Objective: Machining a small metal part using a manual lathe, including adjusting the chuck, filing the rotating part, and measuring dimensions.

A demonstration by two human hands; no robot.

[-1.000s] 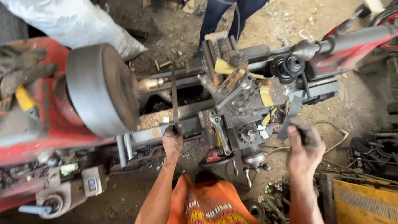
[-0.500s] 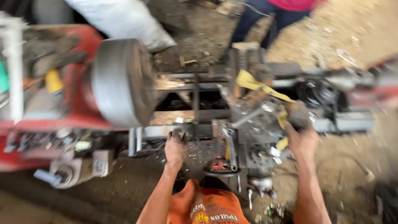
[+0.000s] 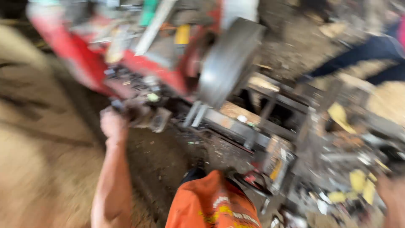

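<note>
One red lathe (image 3: 88, 63) fills the far left, tilted and smeared by camera motion; one big grey chuck (image 3: 228, 59) sits on its right end, and one dark steel bed (image 3: 249, 126) runs off right and nearer. One blurred metal handle or lever (image 3: 145, 116) hangs under the headstock, near the front edge. My left hand (image 3: 112, 122) is up at that lever, fingers look curled against it, but blur hides whether it truly grips: cannot tell. My right hand (image 3: 390, 194) is only a smear at the near right edge, state unreadable. To do this well I'd judge: steady the head, wrap the lever fully, keep the forearm clear of the chuck. One orange garment (image 3: 211, 202) near centre; one other person's blue leg (image 3: 358, 55) far right; yellow scraps, count unclear
</note>
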